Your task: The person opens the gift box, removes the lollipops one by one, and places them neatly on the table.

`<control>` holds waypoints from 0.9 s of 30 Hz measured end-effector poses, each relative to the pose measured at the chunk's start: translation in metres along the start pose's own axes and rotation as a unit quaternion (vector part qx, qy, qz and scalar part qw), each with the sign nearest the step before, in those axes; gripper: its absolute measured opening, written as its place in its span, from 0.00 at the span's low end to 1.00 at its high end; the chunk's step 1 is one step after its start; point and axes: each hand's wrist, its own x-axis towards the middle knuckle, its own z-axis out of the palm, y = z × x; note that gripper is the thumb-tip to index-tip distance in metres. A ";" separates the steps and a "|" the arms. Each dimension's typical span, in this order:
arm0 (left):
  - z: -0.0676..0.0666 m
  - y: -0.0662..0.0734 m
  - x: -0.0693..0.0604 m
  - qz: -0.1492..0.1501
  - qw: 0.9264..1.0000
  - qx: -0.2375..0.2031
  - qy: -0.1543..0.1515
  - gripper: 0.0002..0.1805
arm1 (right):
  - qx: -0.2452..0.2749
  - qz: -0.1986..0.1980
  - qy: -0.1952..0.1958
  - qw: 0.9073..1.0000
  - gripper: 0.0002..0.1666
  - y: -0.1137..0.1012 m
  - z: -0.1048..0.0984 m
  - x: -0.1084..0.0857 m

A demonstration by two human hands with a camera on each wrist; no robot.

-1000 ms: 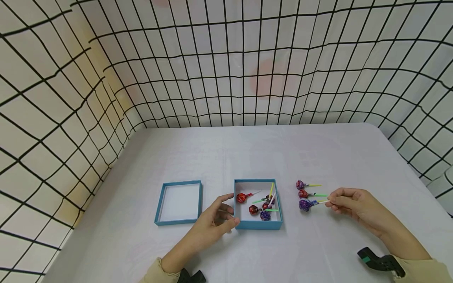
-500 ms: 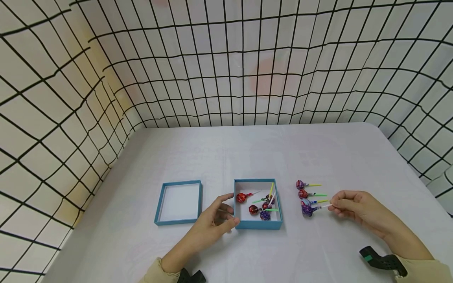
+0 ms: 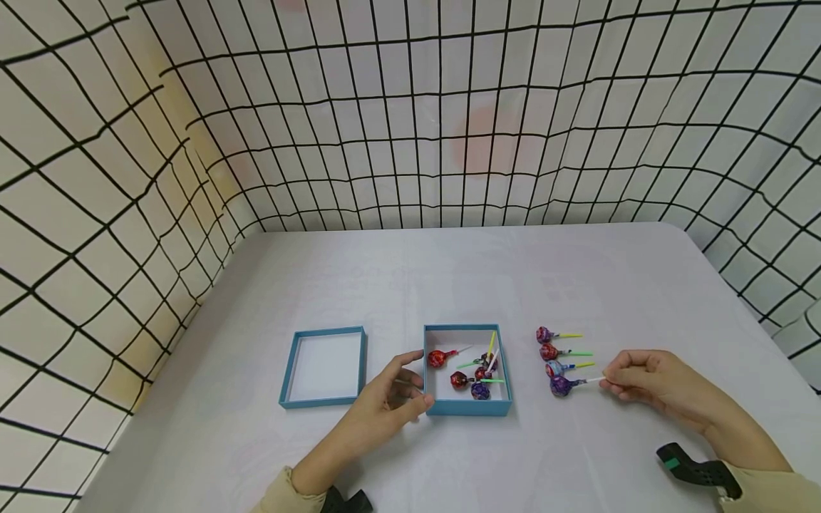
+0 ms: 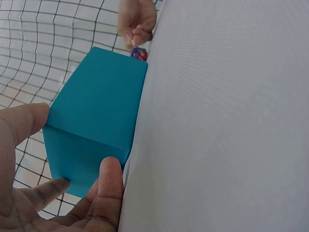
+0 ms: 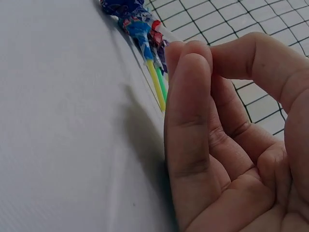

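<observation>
While only head view shows inside blue box, left grip spread, right grip pinching lollipop.

The pinched lollipop is purple, its stick white, the box blue, the gridded net black.

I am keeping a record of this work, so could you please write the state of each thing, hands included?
Blue box: open, upright.
Blue lid: off, lying hollow side up.
Lollipops in the box: lying loose, sticks pointing different ways.
Three lollipops outside: wrapped, lying in a row, not held.
Purple lollipop: wrapped, held by its stick.
Right hand: pinching that stick.
Left hand: touching the box's left side.
</observation>
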 end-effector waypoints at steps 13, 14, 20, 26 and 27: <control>0.000 0.001 0.000 -0.001 1.000 -0.003 0.000 0.37 | -0.074 0.004 0.019 0.997 0.10 -0.001 0.001 -0.005; 0.000 0.001 -0.001 -0.001 1.000 -0.002 0.000 0.37 | -0.078 0.008 0.019 0.997 0.10 -0.001 0.002 -0.004; 0.000 0.000 0.000 0.001 1.000 -0.003 0.000 0.37 | -0.089 0.000 0.016 0.996 0.12 0.001 0.003 -0.003; 0.000 0.000 0.000 0.003 1.000 -0.003 -0.001 0.37 | -0.093 0.001 0.019 0.995 0.13 0.000 0.004 -0.002; 0.000 0.000 0.000 0.003 1.000 -0.003 -0.001 0.37 | -0.095 0.001 0.020 0.995 0.13 0.000 0.004 -0.002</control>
